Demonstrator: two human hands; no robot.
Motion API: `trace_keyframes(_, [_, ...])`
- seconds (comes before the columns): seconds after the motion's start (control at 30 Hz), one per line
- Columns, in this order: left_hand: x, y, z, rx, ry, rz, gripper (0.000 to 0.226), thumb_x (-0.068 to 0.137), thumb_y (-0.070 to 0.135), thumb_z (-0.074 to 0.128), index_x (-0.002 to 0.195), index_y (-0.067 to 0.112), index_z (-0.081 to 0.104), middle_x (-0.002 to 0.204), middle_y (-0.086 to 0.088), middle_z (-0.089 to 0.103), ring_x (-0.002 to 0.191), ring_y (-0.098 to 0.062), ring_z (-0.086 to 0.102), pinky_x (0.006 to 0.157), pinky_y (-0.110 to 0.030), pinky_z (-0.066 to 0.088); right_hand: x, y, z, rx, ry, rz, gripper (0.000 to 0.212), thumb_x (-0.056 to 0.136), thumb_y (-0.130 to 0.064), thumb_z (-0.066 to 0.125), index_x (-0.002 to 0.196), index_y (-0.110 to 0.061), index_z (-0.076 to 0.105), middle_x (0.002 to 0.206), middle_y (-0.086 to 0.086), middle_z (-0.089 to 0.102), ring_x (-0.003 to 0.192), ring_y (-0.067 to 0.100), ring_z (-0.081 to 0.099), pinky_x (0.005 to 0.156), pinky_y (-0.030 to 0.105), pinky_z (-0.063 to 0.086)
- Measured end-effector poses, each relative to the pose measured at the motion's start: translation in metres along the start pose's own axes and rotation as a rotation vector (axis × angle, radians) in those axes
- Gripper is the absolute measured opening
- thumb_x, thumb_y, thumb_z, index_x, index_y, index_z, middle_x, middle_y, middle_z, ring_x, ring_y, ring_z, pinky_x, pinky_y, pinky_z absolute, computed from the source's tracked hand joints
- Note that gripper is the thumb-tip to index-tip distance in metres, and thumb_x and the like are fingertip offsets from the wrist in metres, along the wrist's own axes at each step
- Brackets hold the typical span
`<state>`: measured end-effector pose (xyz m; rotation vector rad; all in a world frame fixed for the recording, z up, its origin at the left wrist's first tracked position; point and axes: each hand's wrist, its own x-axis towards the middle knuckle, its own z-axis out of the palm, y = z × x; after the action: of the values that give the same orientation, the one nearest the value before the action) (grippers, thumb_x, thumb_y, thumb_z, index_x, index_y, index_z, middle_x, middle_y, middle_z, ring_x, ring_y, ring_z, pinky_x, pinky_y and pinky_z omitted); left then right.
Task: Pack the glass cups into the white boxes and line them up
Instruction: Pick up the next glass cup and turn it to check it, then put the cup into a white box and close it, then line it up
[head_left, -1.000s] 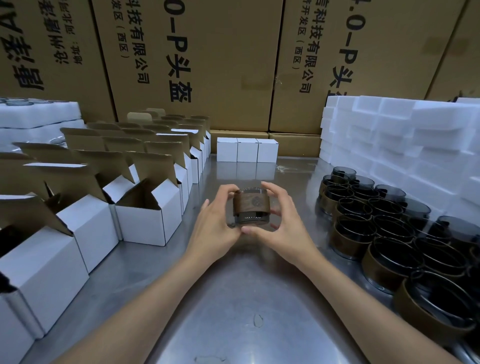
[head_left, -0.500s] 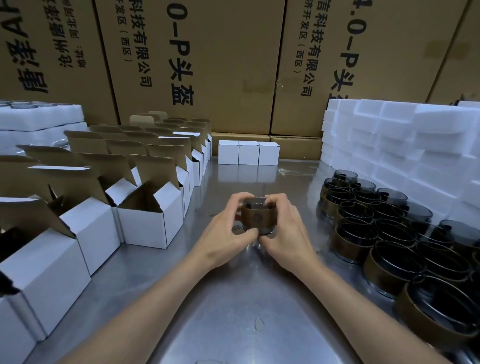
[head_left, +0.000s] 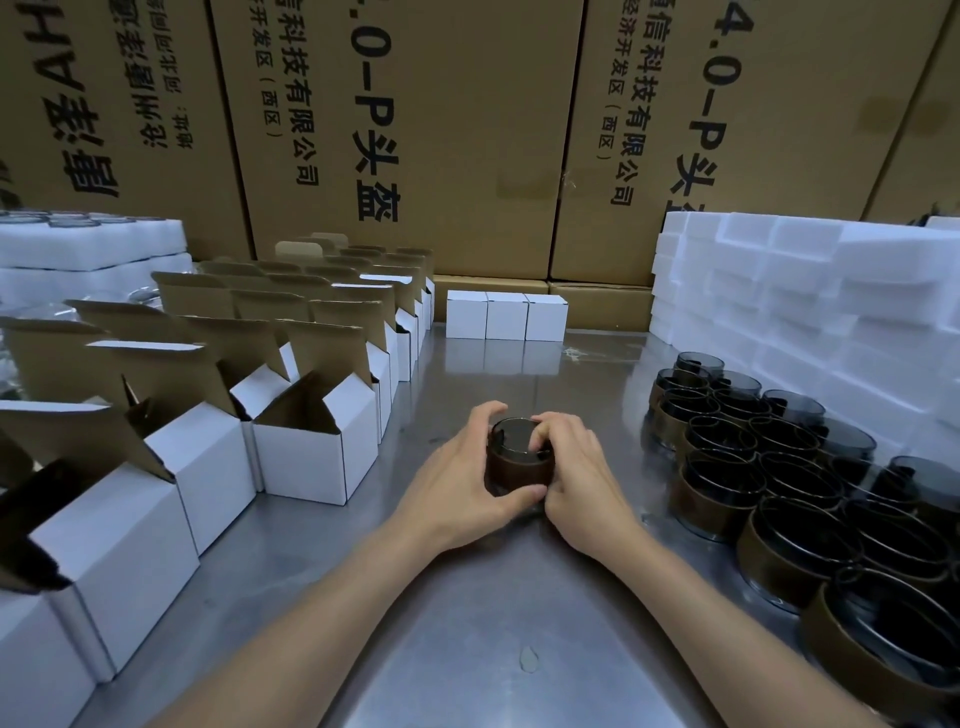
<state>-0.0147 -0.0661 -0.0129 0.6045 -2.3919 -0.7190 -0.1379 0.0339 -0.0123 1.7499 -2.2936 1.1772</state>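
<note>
A dark glass cup with a brown sleeve (head_left: 519, 462) stands upright at the middle of the steel table (head_left: 467, 623). My left hand (head_left: 457, 483) grips its left side, thumb across the front. My right hand (head_left: 576, 473) grips its right side, fingers curled over the rim. Several open white boxes (head_left: 311, 447) with raised brown flaps stand in rows at the left. Three closed white boxes (head_left: 506, 315) sit side by side at the back. Several more sleeved cups (head_left: 769, 467) cluster at the right.
White foam blocks (head_left: 810, 291) are stacked at the back right, and more foam (head_left: 88, 249) lies at the far left. Large brown cartons (head_left: 415, 130) form a wall behind the table.
Both hands turned the cup from lying on its side to upright and lowered it toward the table, closer to me.
</note>
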Motion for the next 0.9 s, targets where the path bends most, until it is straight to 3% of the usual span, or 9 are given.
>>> trace_keyframes(0.1, [-0.004, 0.01, -0.004, 0.097, 0.129, 0.075, 0.066, 0.077, 0.062, 0.053, 0.134, 0.034, 0.035, 0.126, 0.013, 0.052, 0.117, -0.007, 0.048, 0.089, -0.02, 0.034, 0.001, 0.0, -0.002, -0.014, 0.061, 0.029, 0.041, 0.074, 0.011, 0.042, 0.089, -0.027, 0.042, 0.1, -0.011, 0.046, 0.095, 0.012, 0.038, 0.079, 0.039, 0.042])
trace_keyframes(0.23, [0.005, 0.026, -0.035, 0.454, 0.37, 0.117, 0.043, 0.086, 0.043, 0.053, 0.122, 0.02, 0.052, 0.12, 0.004, 0.054, 0.11, -0.016, 0.049, 0.09, -0.029, 0.037, 0.002, -0.002, -0.005, -0.006, 0.174, 0.078, 0.043, 0.076, 0.012, 0.039, 0.076, -0.031, 0.044, 0.088, -0.012, 0.052, 0.091, 0.014, 0.045, 0.076, 0.038, 0.041])
trace_keyframes(0.3, [0.013, 0.031, -0.056, 0.7, 0.324, -0.04, 0.041, 0.088, 0.047, 0.049, 0.118, 0.02, 0.051, 0.122, -0.001, 0.049, 0.114, -0.021, 0.043, 0.093, -0.034, 0.034, 0.001, -0.003, -0.006, 0.027, 0.216, 0.113, 0.04, 0.079, 0.006, 0.04, 0.07, -0.032, 0.044, 0.083, -0.014, 0.054, 0.088, 0.012, 0.046, 0.074, 0.036, 0.04])
trace_keyframes(0.4, [0.016, 0.04, -0.084, 0.911, 0.21, -0.31, 0.049, 0.088, 0.055, 0.05, 0.121, 0.019, 0.049, 0.127, -0.005, 0.044, 0.119, -0.028, 0.04, 0.098, -0.042, 0.032, 0.0, -0.007, -0.008, 0.046, 0.226, 0.143, 0.022, 0.081, -0.018, 0.034, 0.068, -0.028, 0.048, 0.079, -0.013, 0.055, 0.082, 0.007, 0.046, 0.067, 0.028, 0.037])
trace_keyframes(0.53, [0.013, 0.047, -0.098, 0.866, 0.093, -0.443, 0.054, 0.089, 0.049, 0.057, 0.13, 0.016, 0.041, 0.131, -0.009, 0.033, 0.12, -0.033, 0.037, 0.09, -0.045, 0.04, -0.001, -0.007, -0.009, 0.012, 0.228, 0.145, 0.026, 0.085, -0.028, 0.034, 0.072, -0.021, 0.054, 0.079, -0.013, 0.055, 0.081, 0.004, 0.047, 0.064, 0.019, 0.034])
trace_keyframes(0.63, [0.01, 0.05, -0.095, 0.833, 0.031, -0.459, 0.043, 0.09, 0.025, 0.061, 0.128, 0.015, 0.042, 0.129, -0.01, 0.029, 0.114, -0.031, 0.038, 0.074, -0.036, 0.041, -0.002, -0.005, -0.008, -0.013, 0.249, 0.152, 0.023, 0.091, -0.026, 0.044, 0.071, -0.021, 0.054, 0.077, -0.013, 0.054, 0.079, 0.004, 0.047, 0.063, 0.019, 0.034])
trace_keyframes(0.73, [0.01, 0.05, -0.086, 0.792, 0.071, -0.363, 0.046, 0.085, 0.001, 0.056, 0.126, 0.015, 0.044, 0.133, -0.011, 0.026, 0.109, -0.03, 0.038, 0.067, -0.03, 0.037, -0.001, -0.006, -0.007, -0.043, 0.269, 0.151, 0.023, 0.09, -0.032, 0.049, 0.069, -0.021, 0.051, 0.075, -0.012, 0.053, 0.078, 0.004, 0.047, 0.061, 0.021, 0.034])
trace_keyframes(0.9, [0.01, 0.051, -0.068, 0.544, 0.148, -0.198, 0.055, 0.08, -0.007, 0.059, 0.127, 0.017, 0.044, 0.131, -0.01, 0.022, 0.106, -0.029, 0.043, 0.069, -0.032, 0.04, -0.002, -0.007, -0.007, -0.035, 0.279, 0.16, 0.021, 0.087, -0.033, 0.051, 0.068, -0.024, 0.048, 0.075, -0.013, 0.054, 0.079, 0.003, 0.048, 0.06, 0.023, 0.033])
